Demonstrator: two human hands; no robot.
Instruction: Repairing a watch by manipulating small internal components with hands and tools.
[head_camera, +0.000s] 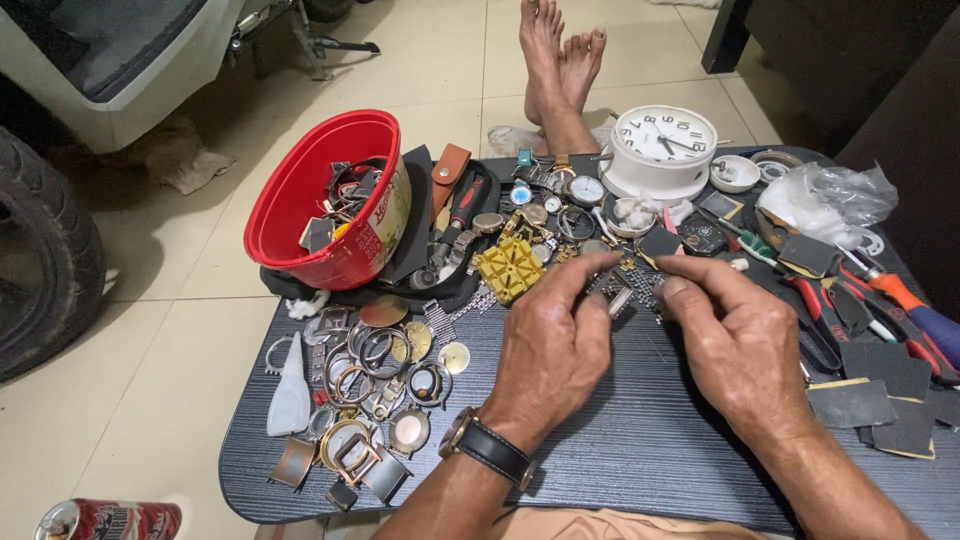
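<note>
Head view, looking down on a dark, wood-grained tabletop (640, 440) crowded with watch parts. Both hands meet at the middle of the frame. Left hand (552, 352), a black-strapped wristwatch (487, 447) on its wrist, has thumb and forefinger narrowed to a pinch on a small silver metal watch piece (618, 298). Right hand (738, 345) reaches in from the right with forefinger and thumb close together, touching the same piece from the other side; which hand bears it, cannot tell. Piece sits just above the tabletop, centre frame, near a yellow gridded plastic block (509, 267). Left of the hands: a heap of round metal watch cases and rings (372, 385). Upper left: a red plastic bucket (325, 200), tilted, holding more parts. Upper right: a round white alarm clock (662, 150). Far right: red-handled pliers (815, 310) and dark sandpaper squares (880, 395). Bare feet (560, 60) rest on the tiled floor at the top of the frame.
</note>
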